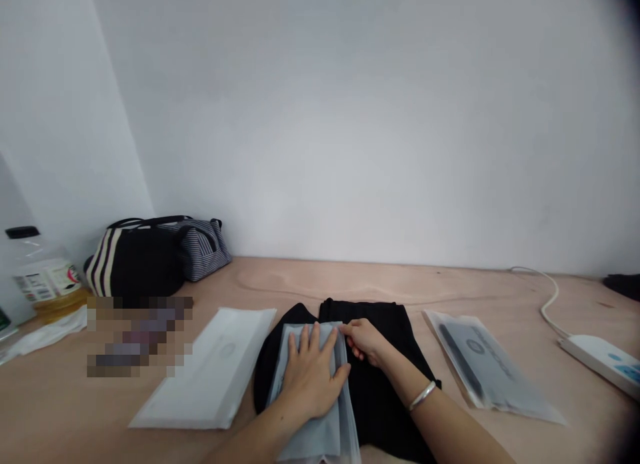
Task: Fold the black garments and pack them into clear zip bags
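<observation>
My left hand (pixel 313 377) lies flat with spread fingers on a frosted plastic bag (pixel 320 437) that holds something flat and greyish. At the bag's far right corner, the thumb and forefinger of my right hand (pixel 367 341) are pinched together on its edge. A silver bangle (pixel 423 395) circles the right wrist. Beneath the bag and my right arm lies black folded cloth (pixel 375 411), with a rounded black piece (pixel 265 357) showing on the left. Part of the bag is hidden by my left hand.
A white packet (pixel 210 364) lies left, a frosted bag with a dark strip (pixel 493 367) right. Farther left are a black bag (pixel 145 264), a striped pouch (pixel 205 251), a bottle of yellow liquid (pixel 45 277) and a pixelated patch. A power strip (pixel 605 361) trails its cord at right.
</observation>
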Demonstrator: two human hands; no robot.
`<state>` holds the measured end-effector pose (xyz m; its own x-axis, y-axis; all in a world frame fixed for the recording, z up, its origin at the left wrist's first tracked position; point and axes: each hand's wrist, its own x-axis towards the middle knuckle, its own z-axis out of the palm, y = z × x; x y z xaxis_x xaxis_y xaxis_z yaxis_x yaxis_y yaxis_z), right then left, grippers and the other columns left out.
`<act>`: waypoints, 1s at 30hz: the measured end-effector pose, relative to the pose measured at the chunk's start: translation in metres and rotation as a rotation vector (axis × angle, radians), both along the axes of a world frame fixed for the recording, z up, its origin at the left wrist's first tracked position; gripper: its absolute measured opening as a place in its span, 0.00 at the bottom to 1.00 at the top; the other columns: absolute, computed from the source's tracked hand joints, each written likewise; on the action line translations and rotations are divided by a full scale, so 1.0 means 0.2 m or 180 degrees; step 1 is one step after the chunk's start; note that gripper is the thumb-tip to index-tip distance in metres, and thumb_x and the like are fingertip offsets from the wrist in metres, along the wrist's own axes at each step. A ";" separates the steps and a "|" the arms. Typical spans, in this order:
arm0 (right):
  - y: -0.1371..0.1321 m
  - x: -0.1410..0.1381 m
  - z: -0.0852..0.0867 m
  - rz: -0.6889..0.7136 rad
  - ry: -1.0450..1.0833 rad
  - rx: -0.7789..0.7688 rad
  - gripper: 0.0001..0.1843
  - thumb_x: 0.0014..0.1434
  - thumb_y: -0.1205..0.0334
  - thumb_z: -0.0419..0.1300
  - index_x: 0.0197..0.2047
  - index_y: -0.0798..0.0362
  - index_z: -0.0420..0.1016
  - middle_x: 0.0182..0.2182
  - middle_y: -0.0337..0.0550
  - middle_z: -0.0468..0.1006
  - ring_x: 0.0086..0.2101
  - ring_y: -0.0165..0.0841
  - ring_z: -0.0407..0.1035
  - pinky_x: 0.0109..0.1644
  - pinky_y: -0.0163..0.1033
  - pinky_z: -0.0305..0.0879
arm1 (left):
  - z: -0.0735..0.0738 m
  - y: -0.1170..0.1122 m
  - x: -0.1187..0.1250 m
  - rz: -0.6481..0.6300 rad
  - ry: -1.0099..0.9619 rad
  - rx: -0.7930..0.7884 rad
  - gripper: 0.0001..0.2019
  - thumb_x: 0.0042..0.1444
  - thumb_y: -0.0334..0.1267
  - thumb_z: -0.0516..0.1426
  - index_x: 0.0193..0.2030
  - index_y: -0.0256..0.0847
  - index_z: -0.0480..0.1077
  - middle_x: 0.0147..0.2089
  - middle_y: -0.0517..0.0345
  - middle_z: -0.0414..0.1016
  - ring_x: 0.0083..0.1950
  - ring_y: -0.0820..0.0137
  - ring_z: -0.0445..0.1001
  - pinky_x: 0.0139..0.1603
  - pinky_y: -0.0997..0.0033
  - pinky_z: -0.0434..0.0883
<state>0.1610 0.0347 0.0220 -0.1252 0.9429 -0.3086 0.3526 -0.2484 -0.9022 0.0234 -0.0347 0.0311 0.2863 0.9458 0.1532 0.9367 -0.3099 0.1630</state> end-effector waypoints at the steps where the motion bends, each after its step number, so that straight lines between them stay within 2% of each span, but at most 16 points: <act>1: -0.01 0.00 0.00 0.0026 0.0007 -0.0030 0.14 0.58 0.62 0.48 0.21 0.54 0.57 0.09 0.28 0.58 0.07 0.21 0.52 0.09 0.26 0.44 | 0.00 0.00 0.00 0.0003 -0.0007 -0.0003 0.30 0.55 0.56 0.43 0.63 0.47 0.46 0.65 0.47 0.46 0.64 0.49 0.42 0.58 0.41 0.38; 9: -0.13 -0.01 0.01 -0.0083 -0.0185 -0.0030 0.10 0.58 0.59 0.49 0.27 0.53 0.59 0.13 0.30 0.63 0.09 0.24 0.59 0.09 0.26 0.49 | 0.01 -0.01 0.00 0.0045 -0.0012 -0.0061 0.25 0.59 0.50 0.39 0.63 0.49 0.46 0.65 0.48 0.46 0.64 0.50 0.43 0.57 0.41 0.39; 13: -0.15 -0.03 0.01 -0.0147 -0.0299 0.0122 0.10 0.57 0.57 0.50 0.27 0.53 0.60 0.16 0.32 0.65 0.11 0.24 0.61 0.10 0.27 0.53 | 0.00 -0.01 0.00 0.0065 -0.0009 -0.0086 0.26 0.58 0.49 0.41 0.63 0.49 0.44 0.65 0.48 0.45 0.64 0.50 0.43 0.57 0.41 0.39; 17: -0.14 -0.02 0.00 -0.0169 -0.0349 0.0239 0.11 0.56 0.57 0.52 0.25 0.54 0.61 0.16 0.31 0.63 0.14 0.22 0.60 0.12 0.26 0.57 | 0.00 0.00 0.01 0.0135 0.0014 -0.0116 0.28 0.56 0.49 0.44 0.63 0.49 0.44 0.65 0.47 0.46 0.63 0.49 0.44 0.57 0.41 0.39; 24: -0.20 0.00 0.03 0.0103 -0.0280 0.0130 0.12 0.57 0.60 0.49 0.23 0.52 0.59 0.10 0.26 0.55 0.08 0.21 0.48 0.07 0.26 0.44 | -0.01 0.00 0.00 0.0159 -0.0067 -0.0125 0.22 0.59 0.48 0.41 0.61 0.57 0.48 0.65 0.53 0.47 0.63 0.49 0.46 0.56 0.41 0.41; 30: -0.38 0.03 0.08 0.0421 -0.0237 -0.0209 0.12 0.56 0.64 0.50 0.21 0.52 0.58 0.08 0.27 0.57 0.06 0.21 0.47 0.06 0.26 0.43 | 0.01 -0.01 0.01 0.0183 -0.0065 -0.0123 0.22 0.60 0.46 0.39 0.61 0.56 0.48 0.65 0.53 0.48 0.62 0.49 0.48 0.56 0.41 0.42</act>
<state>0.1670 -0.0418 0.0375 -0.2216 0.8971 -0.3822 0.4514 -0.2530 -0.8557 0.0246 -0.0364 0.0331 0.2285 0.9659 0.1215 0.9491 -0.2488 0.1931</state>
